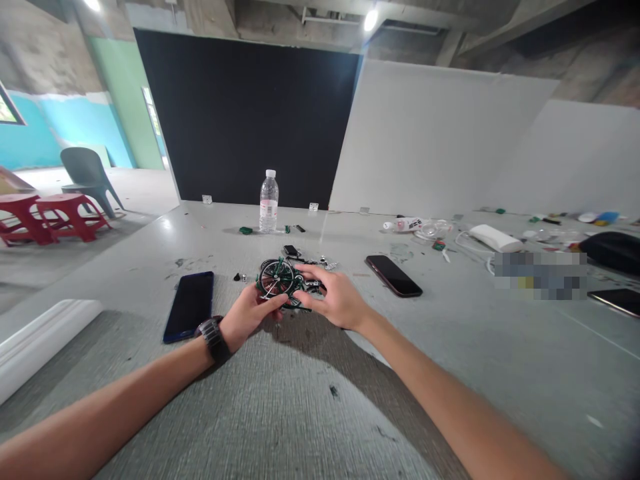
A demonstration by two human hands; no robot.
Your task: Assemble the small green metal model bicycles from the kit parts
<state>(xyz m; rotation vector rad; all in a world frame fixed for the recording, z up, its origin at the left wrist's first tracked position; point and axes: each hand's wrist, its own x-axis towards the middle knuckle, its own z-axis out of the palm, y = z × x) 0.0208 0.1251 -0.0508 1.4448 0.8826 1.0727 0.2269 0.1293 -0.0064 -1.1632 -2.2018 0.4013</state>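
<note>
A small dark-green model bicycle [278, 277] with a spoked wheel stands on the grey table [300, 400]. My left hand [249, 319], with a black watch on its wrist, pinches the model from below, near the wheel. My right hand [334, 297] closes over the model's right side, with the index finger stretched across its top. Small loose parts [240, 276] lie just left of the model, and a few more sit behind it.
A dark blue phone [190, 305] lies left of my hands and a black phone [393, 275] to the right. A water bottle [269, 201] stands further back. Cables, a white box [495, 237] and clutter fill the far right. Red stools [65, 217] stand at left.
</note>
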